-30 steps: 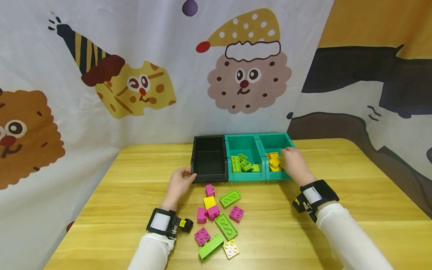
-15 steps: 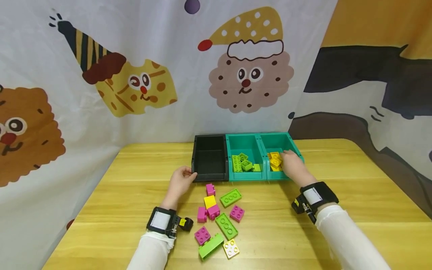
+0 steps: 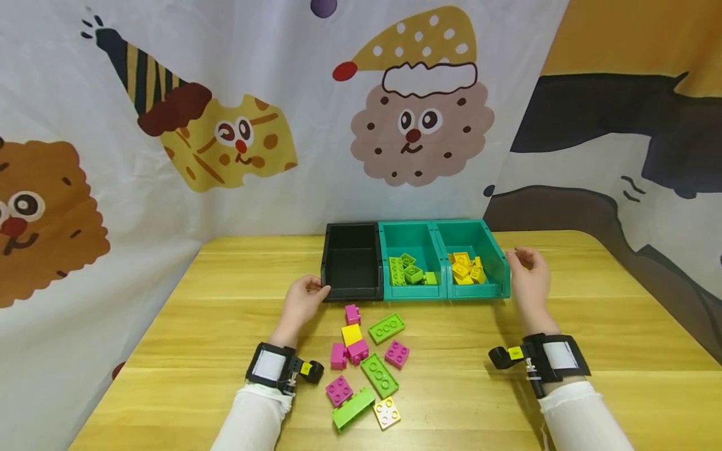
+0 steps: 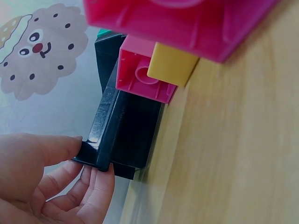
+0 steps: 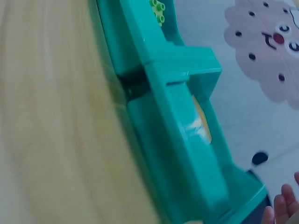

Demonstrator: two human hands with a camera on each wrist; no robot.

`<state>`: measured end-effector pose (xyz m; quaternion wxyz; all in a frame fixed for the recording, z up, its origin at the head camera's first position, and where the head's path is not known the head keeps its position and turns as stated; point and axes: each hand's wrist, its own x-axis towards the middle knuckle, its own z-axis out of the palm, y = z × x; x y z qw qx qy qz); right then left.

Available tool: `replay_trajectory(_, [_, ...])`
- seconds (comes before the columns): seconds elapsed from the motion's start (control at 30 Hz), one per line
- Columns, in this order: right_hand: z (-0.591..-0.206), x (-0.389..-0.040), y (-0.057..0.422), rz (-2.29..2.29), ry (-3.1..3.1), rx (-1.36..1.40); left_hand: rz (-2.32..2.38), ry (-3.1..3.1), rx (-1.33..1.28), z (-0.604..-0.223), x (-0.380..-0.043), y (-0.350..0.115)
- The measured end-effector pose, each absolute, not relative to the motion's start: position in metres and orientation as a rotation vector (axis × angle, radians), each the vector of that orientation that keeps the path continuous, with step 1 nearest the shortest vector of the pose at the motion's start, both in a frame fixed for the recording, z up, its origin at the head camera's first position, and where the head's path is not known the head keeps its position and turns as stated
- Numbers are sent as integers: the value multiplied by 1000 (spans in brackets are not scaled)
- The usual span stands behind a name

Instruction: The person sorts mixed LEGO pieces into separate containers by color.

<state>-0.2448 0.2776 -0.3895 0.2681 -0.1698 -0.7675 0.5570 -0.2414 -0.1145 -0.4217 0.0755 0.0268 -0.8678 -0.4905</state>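
Note:
My left hand [image 3: 301,308] pinches the front left corner of a black bin [image 3: 352,293]. In the left wrist view the thumb lies on the rim and the fingers are under the corner. My right hand [image 3: 530,279] is just outside the right wall of the right teal bin [image 3: 496,290], its fingers loosely bent and holding nothing; whether the thumb touches the wall I cannot tell. Several yellow building blocks [image 3: 464,269] lie in that bin. The middle teal bin [image 3: 414,292] has several green blocks [image 3: 397,270]. No blocks show inside the black bin.
In front of the bins, loose blocks lie on the wooden table [image 3: 462,388]: several pink blocks [image 3: 339,391], several green blocks [image 3: 379,376], a yellow block [image 3: 351,334] and a pale yellow block [image 3: 387,413]. A printed curtain [image 3: 316,207] hangs behind.
My right hand has come out of the right teal bin and moved right, to the outside of its wall. The left hand stays at the black bin's corner.

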Motion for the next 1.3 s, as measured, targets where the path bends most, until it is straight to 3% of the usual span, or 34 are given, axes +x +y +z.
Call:
replay_trajectory(0.23, [-412,-234,299,1800,-2160,-567,-1472,-2603,75,-420,-241,-114])
replay_trajectory(0.6, [-441,-232,318,2120,-2131,-267,-1467,-2615,89,-421,-242,-114])
replay_trajectory(1.3, [-444,-231,317,2020,-2173,-312,-1455,-2626,89,-420,-241,-117])
